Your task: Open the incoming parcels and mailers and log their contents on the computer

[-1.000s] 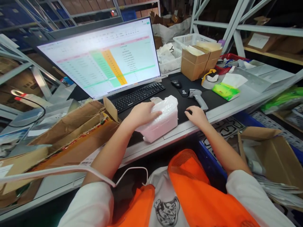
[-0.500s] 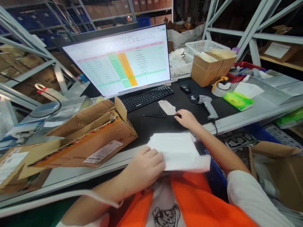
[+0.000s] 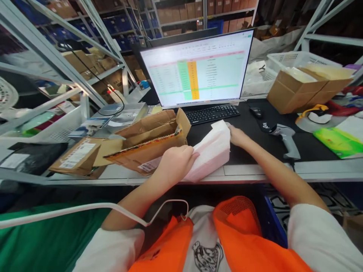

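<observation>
A white, pink-tinged wrapped package (image 3: 211, 151) is held tilted over the front edge of the desk. My left hand (image 3: 178, 160) is closed on its left side, fingers curled over the edge. At its upper right corner my right hand (image 3: 237, 136) grips it, with the fingertips partly hidden behind the wrapping. Just left of the package stands an open cardboard box (image 3: 147, 145) with raised flaps and a white label; its inside bottom cannot be seen. The package hides part of the black desk mat (image 3: 246, 147).
Behind are a monitor (image 3: 215, 71), keyboard (image 3: 214, 114) and mouse (image 3: 256, 112). To the right lie a barcode scanner (image 3: 286, 139), a tape dispenser (image 3: 316, 118) and a green packet (image 3: 337, 142). A smaller carton (image 3: 78, 155) and black bag (image 3: 31, 160) sit left. A white cable (image 3: 99, 206) crosses my left arm.
The package has moved from near my body up over the desk edge and tilted. My right hand has gone from the mat to its corner. The view has swung left.
</observation>
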A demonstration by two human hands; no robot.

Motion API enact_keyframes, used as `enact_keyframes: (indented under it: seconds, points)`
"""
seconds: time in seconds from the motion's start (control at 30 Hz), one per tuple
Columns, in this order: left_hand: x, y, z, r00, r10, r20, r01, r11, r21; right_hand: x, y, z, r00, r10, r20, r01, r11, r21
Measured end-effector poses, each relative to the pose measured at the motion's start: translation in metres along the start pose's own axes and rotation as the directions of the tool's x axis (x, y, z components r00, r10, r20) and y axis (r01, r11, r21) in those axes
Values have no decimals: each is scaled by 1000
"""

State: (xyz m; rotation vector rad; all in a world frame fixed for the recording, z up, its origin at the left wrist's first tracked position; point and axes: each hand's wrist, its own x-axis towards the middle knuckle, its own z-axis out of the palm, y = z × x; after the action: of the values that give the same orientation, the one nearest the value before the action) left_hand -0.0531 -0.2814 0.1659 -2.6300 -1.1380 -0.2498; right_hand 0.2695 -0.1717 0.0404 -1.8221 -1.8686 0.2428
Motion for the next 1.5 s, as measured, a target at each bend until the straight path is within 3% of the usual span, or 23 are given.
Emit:
enact_keyframes:
  seconds: [0.07, 0.13, 0.23, 0.3, 0.4, 0.5, 0.57, 0.67, 0.73, 0.8, 0.87, 0.93, 1.03, 1.1, 1.17, 1.23, 1.27, 1.4, 1.5]
  points:
    - [10, 3, 1, 999, -37, 31, 37, 999, 3, -22, 22, -26, 988, 114, -103, -115, 993, 2]
    - [22, 8, 4, 997, -43, 61, 43, 999, -4, -57, 35, -58, 939, 179, -294, -172, 984, 50]
    - [37, 17, 10, 992, -31, 126, 35, 999, -30, -123, 23, -102, 867, 27, -497, -7, 999, 43]
    - [43, 21, 14, 985, -32, 168, 40, 998, -41, -162, 0, -119, 877, -140, -460, 140, 990, -34]
    - [45, 23, 16, 982, -32, 188, 38, 999, -32, -196, -42, -123, 922, -298, -247, 274, 953, -126]
    - [43, 23, 15, 987, 16, 162, -13, 1000, -21, -192, -70, -115, 919, -374, -120, 345, 915, -210]
    - [41, 22, 14, 985, 92, 146, -89, 996, -29, -171, -69, -115, 909, -410, -76, 378, 887, -267]
    - [40, 17, 13, 975, 166, 150, -161, 986, -41, -130, -24, -135, 929, -358, -89, 312, 891, -329]
    - [39, 12, 13, 975, 139, 175, -133, 990, -43, -109, 29, -157, 945, -183, -270, 67, 919, -388]
    - [41, 8, 10, 974, 93, 207, -84, 995, -50, -99, 82, -169, 894, 65, -444, -244, 901, -358]
    - [47, 10, 6, 972, 70, 223, -60, 997, -52, -97, 117, -160, 859, 240, -452, -383, 887, -258]
    - [60, 17, 1, 973, 71, 221, -65, 997, -37, -98, 123, -130, 883, 331, -333, -409, 890, -200]
    - [90, 28, -3, 969, 82, 233, -76, 996, -37, -99, 84, -75, 938, 275, -213, -313, 934, -171]
    - [109, 29, 0, 957, 87, 275, -66, 994, -84, -102, 39, -49, 939, 93, -331, -127, 988, -83]
    - [121, 24, 5, 948, 112, 297, -60, 982, -178, -107, -9, -37, 871, -134, -473, 171, 985, 35]
    - [125, 18, 11, 955, 155, 252, -71, 947, -314, -111, -52, -33, 816, -327, -476, 414, 906, 88]
    - [124, 15, 15, 965, 166, 205, -77, 921, -382, -112, -70, -32, 801, -382, -461, 471, 878, 90]
    - [115, 9, 25, 994, 107, 38, -68, 827, -559, -106, -112, -23, 799, -390, -458, 455, 890, 36]
    - [108, 6, 27, 997, 65, -47, -79, 858, -507, -105, -115, -17, 739, -435, -515, 507, 862, -2]
